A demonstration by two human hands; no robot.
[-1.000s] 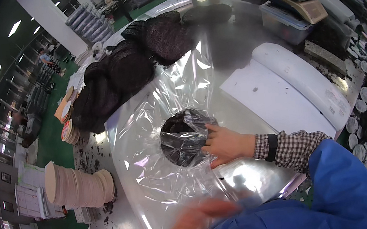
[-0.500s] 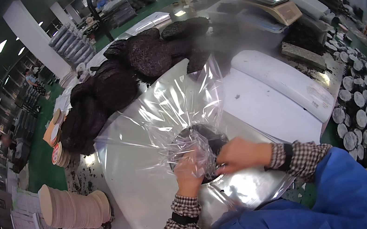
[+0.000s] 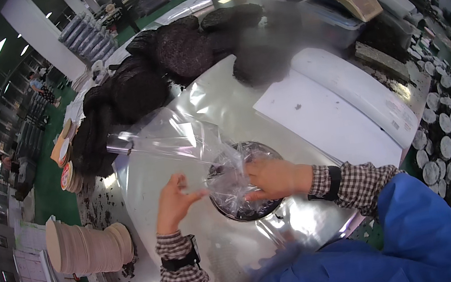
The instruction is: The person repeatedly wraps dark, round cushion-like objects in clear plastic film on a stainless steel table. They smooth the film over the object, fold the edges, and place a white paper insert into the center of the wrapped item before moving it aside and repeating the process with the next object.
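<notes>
A single view is given, taken from a wide fisheye camera worn on the person's head and aimed steeply down at the surface [image 3: 144, 181] directly in front of the body. The left hand [image 3: 174, 203] and right hand [image 3: 274, 177] are seen close up near the middle of the picture, with the checked sleeves entering from the lower edge. Toward the rim, straight edges are bent, and the hall floor and distant stacks are shown small along the upper and left margins.
</notes>
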